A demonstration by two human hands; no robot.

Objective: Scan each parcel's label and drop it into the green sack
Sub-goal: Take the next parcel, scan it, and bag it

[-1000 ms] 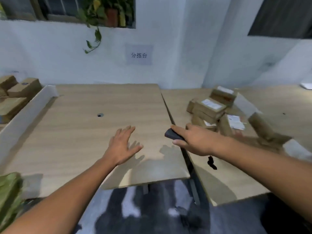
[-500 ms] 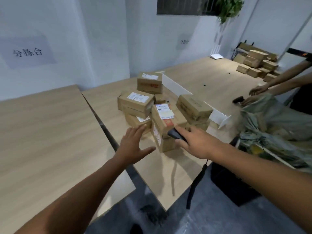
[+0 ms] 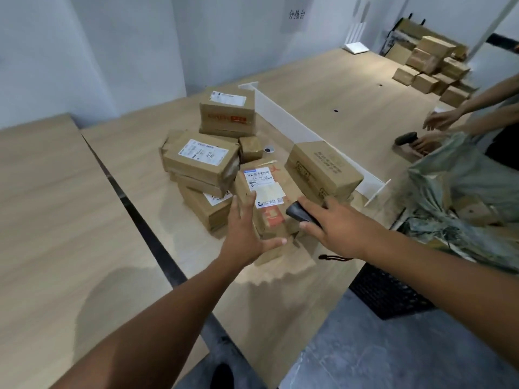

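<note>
Head view: labelled parcel (image 3: 276,220), front of the pile on the counter (image 3: 140,169), between my two grips.
Brown taped carton, white label up, long axis running away from me. Left grip (image 3: 244,234), spread wide at its near-left edge, is nearer. Right grip (image 3: 337,228) holds the black scanner (image 3: 300,213) just right of the label. The green sack (image 3: 463,178) lies farther right.

Matt cardboard parcels (image 3: 264,197) with paper labels (image 3: 262,182) on wood-grain table (image 3: 323,88).
</note>
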